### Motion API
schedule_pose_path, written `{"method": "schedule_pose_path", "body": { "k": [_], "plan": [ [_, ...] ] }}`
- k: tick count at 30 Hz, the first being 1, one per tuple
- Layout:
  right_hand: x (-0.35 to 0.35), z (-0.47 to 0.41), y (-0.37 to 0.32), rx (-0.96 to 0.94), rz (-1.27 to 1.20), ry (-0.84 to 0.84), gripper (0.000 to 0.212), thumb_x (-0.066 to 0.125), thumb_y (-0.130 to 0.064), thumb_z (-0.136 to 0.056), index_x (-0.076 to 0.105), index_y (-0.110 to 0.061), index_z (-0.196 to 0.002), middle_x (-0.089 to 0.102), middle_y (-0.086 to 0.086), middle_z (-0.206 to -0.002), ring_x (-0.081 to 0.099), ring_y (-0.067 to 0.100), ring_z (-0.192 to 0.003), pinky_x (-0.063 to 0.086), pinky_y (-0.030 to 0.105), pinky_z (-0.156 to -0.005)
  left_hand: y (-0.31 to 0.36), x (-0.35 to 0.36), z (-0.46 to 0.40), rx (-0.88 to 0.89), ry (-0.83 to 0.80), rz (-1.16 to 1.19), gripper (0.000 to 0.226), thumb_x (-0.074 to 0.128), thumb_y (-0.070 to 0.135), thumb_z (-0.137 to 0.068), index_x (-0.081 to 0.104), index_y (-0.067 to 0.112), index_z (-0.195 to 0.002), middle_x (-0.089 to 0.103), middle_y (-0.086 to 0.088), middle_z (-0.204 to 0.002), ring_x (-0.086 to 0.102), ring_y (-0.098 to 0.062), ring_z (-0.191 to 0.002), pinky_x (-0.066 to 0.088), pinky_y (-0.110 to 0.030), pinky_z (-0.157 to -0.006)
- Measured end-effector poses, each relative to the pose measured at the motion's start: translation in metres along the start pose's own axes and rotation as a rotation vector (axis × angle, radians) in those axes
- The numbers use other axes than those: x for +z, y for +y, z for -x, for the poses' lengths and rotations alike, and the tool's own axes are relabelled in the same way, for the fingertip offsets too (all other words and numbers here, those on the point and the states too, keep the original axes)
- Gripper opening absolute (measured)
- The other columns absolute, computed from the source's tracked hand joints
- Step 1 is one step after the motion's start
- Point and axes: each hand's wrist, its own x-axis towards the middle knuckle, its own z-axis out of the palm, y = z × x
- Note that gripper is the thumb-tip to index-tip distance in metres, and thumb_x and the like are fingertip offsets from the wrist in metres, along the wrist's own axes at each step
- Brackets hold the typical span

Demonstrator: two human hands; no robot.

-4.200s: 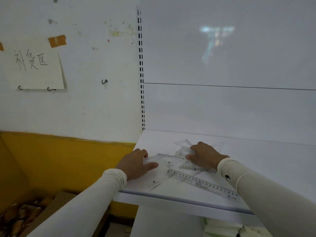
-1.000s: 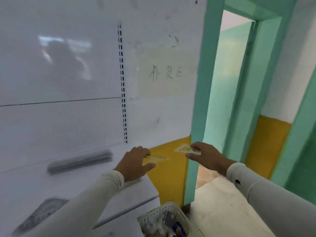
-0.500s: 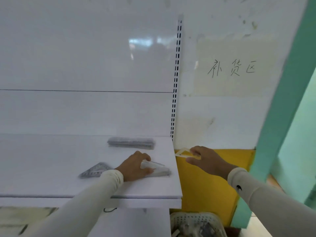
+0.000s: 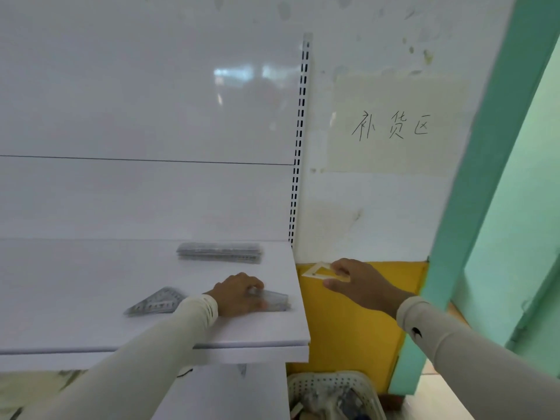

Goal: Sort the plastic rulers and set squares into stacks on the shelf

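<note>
Left hand [image 4: 239, 295] now down on the shelf [image 4: 91, 283], fingers curled over a clear set square [image 4: 272, 300] at the right front edge; a second ago it carried that piece in the air. Right hand [image 4: 360, 283] still off the shelf edge, pinching a small square [image 4: 318, 271] over the yellow wall. Already sorted: ruler stack [image 4: 219, 252] at the back, triangle stack [image 4: 156, 304] to the left. Looks like a third pile starting; right-hand piece not yet placed.
</note>
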Motion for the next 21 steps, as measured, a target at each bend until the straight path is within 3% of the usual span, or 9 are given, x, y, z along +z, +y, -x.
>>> {"method": "schedule_pose_path", "body": {
  "k": [4, 8, 13, 21],
  "plan": [
    [0.008, 0.000, -0.012, -0.006, -0.012, -0.005, 0.046, 0.058, -0.049, -0.090, 0.053, -0.017, -0.124, 0.058, 0.000, -0.117, 0.055, 0.019, -0.105, 0.047, 0.035, -0.091, 0.000, 0.000, 0.001, 0.028, 0.025, 0.086, 0.070, 0.060, 0.061, -0.083, 0.042, 0.025, -0.140, 0.039, -0.001, -0.145, 0.040, -0.022, -0.133, 0.029, -0.040, -0.114],
    [0.013, -0.007, -0.028, -0.043, 0.001, -0.045, 0.056, 0.055, -0.052, -0.091, 0.048, -0.018, -0.135, 0.053, -0.003, -0.130, 0.051, 0.017, -0.116, 0.041, 0.028, -0.093, 0.000, -0.001, 0.023, 0.058, 0.261, 0.188, 0.057, 0.059, 0.058, -0.084, 0.049, 0.028, -0.132, 0.046, 0.007, -0.139, 0.044, -0.015, -0.128, 0.032, -0.038, -0.111],
    [0.031, -0.026, -0.054, -0.101, 0.024, -0.100, 0.063, 0.054, -0.057, -0.089, 0.046, -0.018, -0.138, 0.049, -0.001, -0.140, 0.048, 0.017, -0.124, 0.038, 0.027, -0.096, -0.012, 0.009, 0.071, 0.135, 0.451, 0.099, 0.042, 0.054, 0.053, -0.090, 0.057, 0.024, -0.121, 0.055, 0.006, -0.121, 0.052, -0.014, -0.114, 0.038, -0.034, -0.101],
    [0.069, -0.044, -0.112, -0.228, 0.078, -0.168, 0.064, 0.053, -0.058, -0.090, 0.042, -0.021, -0.141, 0.046, 0.001, -0.143, 0.046, 0.018, -0.127, 0.036, 0.031, -0.103, -0.045, 0.030, 0.124, 0.093, 0.452, -0.119, 0.047, 0.045, 0.054, -0.092, 0.058, 0.021, -0.124, 0.057, 0.001, -0.122, 0.052, -0.019, -0.111, 0.039, -0.033, -0.096]
  ]
}}
